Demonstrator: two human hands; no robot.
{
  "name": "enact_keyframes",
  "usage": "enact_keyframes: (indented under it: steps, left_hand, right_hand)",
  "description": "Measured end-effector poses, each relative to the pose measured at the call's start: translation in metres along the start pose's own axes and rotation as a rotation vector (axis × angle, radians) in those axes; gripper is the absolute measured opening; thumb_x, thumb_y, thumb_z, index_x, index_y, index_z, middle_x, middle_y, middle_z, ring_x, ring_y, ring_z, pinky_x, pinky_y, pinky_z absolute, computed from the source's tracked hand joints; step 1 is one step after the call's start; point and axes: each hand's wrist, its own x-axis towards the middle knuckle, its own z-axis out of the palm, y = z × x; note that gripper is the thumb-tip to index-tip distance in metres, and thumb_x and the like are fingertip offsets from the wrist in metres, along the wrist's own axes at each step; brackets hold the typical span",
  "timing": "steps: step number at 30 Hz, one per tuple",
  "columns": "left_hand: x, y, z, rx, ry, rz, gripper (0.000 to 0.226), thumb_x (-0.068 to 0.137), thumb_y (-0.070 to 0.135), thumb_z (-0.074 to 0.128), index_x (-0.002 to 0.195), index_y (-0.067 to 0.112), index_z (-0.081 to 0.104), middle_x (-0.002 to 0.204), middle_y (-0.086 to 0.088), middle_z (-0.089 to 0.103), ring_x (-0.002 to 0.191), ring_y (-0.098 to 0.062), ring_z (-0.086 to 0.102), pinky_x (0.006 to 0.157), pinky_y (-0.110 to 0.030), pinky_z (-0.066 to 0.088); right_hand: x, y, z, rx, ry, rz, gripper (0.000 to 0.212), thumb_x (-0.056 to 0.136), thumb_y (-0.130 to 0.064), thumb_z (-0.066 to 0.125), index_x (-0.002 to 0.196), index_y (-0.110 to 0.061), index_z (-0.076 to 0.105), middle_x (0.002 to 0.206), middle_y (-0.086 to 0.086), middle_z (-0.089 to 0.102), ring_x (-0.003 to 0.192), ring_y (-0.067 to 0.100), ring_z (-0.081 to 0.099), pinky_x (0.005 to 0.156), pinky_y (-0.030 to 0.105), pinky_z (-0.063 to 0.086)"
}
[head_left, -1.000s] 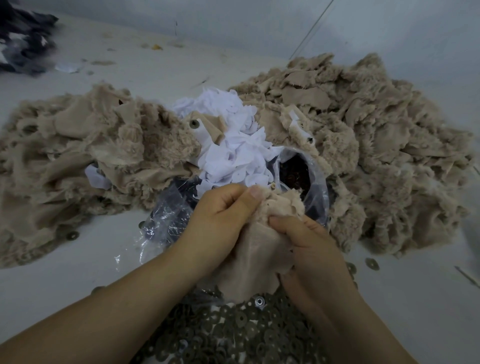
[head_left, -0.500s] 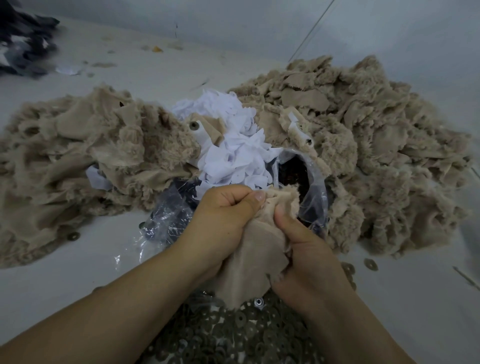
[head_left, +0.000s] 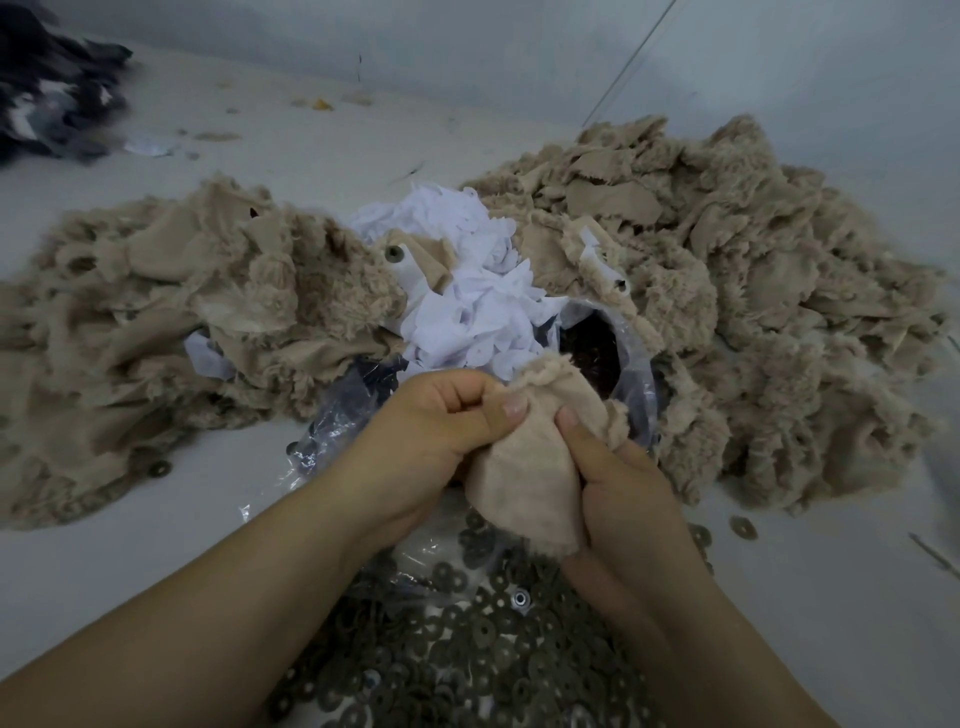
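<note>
Head view: left hand (head_left: 441, 421) and right hand (head_left: 628, 499) pinch a beige plush fabric piece (head_left: 524, 483) over near-edge dark metal washers (head_left: 467, 654), seemingly to fit one.

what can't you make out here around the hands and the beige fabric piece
Head view, the only one:
Whether anything sits inside the fabric piece that the left hand and right hand grip: hidden by its folds and the fingers.
Contents of the plastic bag: too dark to identify.
Dark heap, top left: blurred, cut off by the frame edge.
</note>
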Motion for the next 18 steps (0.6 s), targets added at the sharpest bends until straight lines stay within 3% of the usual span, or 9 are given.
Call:
enact_keyframes:
  steps: [2,7,11,18]
  left_hand:
    - [-0.0010,-0.0025,0.0025,-0.055,0.029,0.018,0.016,0.078,0.024,0.067,0.066,0.016,0.074,0.065,-0.002,0.068,0.061,-0.010,0.063,0.058,-0.021,0.052]
    - [-0.0005,-0.0057,0.0045,-0.184,0.008,-0.009,0.028,0.085,0.020,0.063,0.092,-0.005,0.073,0.092,-0.022,0.073,0.086,-0.030,0.071,0.081,-0.037,0.059]
    - [-0.0007,-0.0049,0.0088,-0.209,0.009,-0.003,0.024,0.084,0.022,0.061,0.084,0.004,0.078,0.087,-0.017,0.075,0.080,-0.024,0.073,0.070,-0.030,0.059]
    - [-0.0031,-0.0093,0.0092,-0.162,0.029,0.017,0.037,0.086,0.025,0.060,0.097,-0.009,0.069,0.101,-0.028,0.071,0.089,-0.032,0.070,0.079,-0.036,0.060]
  right_hand:
    - [-0.0016,0.0000,0.0016,0.070,0.002,0.040,0.030,0.091,-0.023,0.059,0.114,-0.005,0.070,0.107,0.015,0.076,0.096,0.029,0.074,0.070,0.037,0.062]
    - [-0.0053,-0.0023,0.0031,0.083,-0.117,0.091,0.039,0.085,-0.020,0.067,0.121,-0.005,0.069,0.121,0.018,0.070,0.112,0.031,0.068,0.086,0.039,0.059]
    - [-0.0027,-0.0030,0.0027,0.102,-0.094,0.179,0.044,0.084,-0.018,0.067,0.127,-0.008,0.065,0.123,0.015,0.070,0.113,0.030,0.068,0.090,0.041,0.056]
    - [-0.0032,-0.0036,0.0042,0.194,-0.045,0.252,0.039,0.082,-0.017,0.068,0.120,-0.005,0.070,0.115,0.016,0.073,0.104,0.029,0.072,0.076,0.039,0.063]
